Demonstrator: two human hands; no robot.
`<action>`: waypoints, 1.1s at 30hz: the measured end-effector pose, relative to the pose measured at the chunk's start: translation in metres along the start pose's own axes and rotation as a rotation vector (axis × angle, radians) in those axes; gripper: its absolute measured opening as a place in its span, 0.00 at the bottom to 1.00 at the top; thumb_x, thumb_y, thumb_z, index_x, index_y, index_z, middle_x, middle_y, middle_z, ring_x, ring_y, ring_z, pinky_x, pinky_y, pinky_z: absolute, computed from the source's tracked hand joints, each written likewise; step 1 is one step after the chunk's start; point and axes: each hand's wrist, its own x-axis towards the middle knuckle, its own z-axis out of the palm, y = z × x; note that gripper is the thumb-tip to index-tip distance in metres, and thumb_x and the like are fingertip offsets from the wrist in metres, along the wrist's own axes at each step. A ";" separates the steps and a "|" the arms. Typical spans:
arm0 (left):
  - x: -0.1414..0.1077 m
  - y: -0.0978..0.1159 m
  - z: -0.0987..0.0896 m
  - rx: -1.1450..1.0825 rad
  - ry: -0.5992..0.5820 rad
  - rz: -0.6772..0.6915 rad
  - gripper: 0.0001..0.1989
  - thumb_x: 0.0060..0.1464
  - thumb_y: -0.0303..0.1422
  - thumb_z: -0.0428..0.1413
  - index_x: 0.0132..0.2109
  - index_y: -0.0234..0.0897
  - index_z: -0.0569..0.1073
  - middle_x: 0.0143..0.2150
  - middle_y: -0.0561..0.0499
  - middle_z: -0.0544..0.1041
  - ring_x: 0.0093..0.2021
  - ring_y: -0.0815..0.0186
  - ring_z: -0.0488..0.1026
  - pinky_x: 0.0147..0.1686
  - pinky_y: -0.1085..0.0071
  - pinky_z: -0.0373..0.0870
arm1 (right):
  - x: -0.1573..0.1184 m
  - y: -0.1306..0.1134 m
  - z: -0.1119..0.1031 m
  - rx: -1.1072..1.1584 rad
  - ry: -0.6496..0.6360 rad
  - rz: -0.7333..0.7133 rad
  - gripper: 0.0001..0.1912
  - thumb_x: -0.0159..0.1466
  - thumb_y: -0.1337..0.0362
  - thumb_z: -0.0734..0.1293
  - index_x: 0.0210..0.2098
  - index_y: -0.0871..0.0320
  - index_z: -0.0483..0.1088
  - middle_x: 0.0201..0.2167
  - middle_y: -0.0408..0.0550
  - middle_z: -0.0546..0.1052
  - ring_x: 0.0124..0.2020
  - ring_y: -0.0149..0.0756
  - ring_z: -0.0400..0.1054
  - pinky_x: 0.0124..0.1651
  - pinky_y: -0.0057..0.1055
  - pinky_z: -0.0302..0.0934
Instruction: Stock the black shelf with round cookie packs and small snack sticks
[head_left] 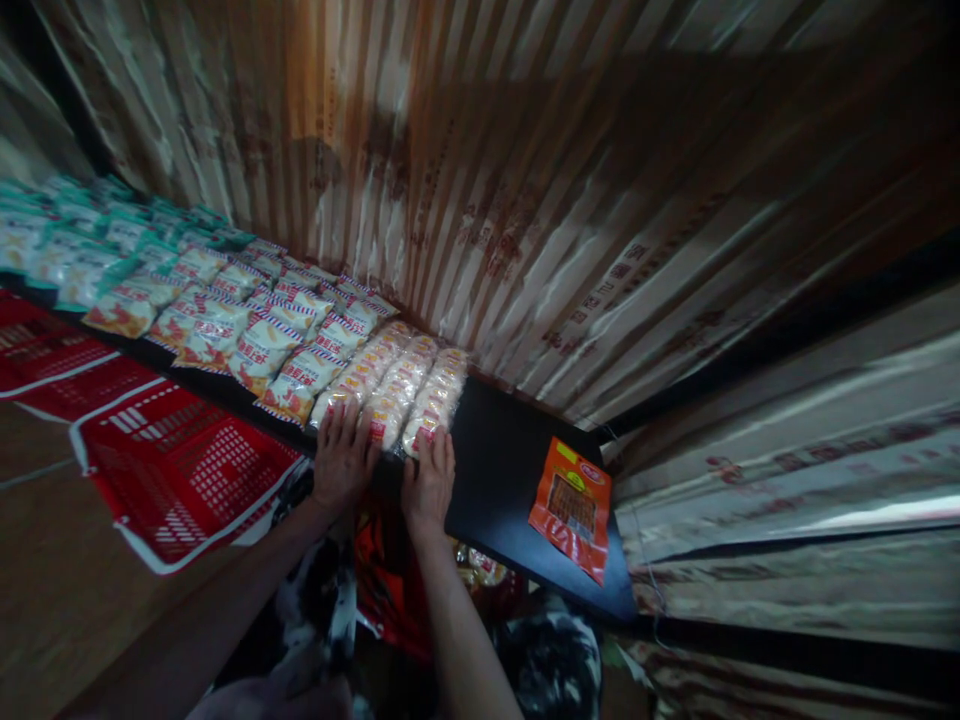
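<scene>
Three rows of clear-wrapped packs point(397, 385) on black shelf point(495, 460) look nearly even. Left hand point(343, 458), fingers slightly spread, and right hand point(429, 490), fingers close together, touch near ends. Orange pouch point(574, 510) lies apart.

Dim overall, warm glow up top, soft blurry edges
</scene>
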 end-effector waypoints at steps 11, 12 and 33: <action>-0.004 -0.004 0.005 -0.052 -0.014 0.032 0.26 0.57 0.35 0.46 0.61 0.30 0.55 0.65 0.37 0.50 0.66 0.52 0.37 0.60 0.47 0.44 | -0.006 -0.003 0.000 0.067 0.012 -0.005 0.22 0.61 0.71 0.56 0.54 0.60 0.62 0.62 0.54 0.55 0.65 0.45 0.38 0.58 0.48 0.49; -0.004 -0.004 0.005 -0.060 -0.012 0.028 0.26 0.57 0.35 0.46 0.61 0.30 0.55 0.65 0.37 0.50 0.66 0.52 0.38 0.61 0.47 0.44 | -0.008 -0.002 -0.001 0.085 0.028 -0.017 0.22 0.61 0.71 0.55 0.54 0.60 0.63 0.62 0.55 0.55 0.65 0.45 0.38 0.58 0.49 0.49; -0.099 0.045 -0.009 -0.382 -0.178 0.482 0.19 0.55 0.24 0.42 0.53 0.34 0.65 0.53 0.42 0.70 0.58 0.61 0.60 0.55 0.61 0.61 | -0.124 0.041 -0.027 0.321 -0.024 -0.118 0.17 0.58 0.73 0.55 0.37 0.57 0.72 0.38 0.50 0.74 0.44 0.37 0.66 0.49 0.39 0.61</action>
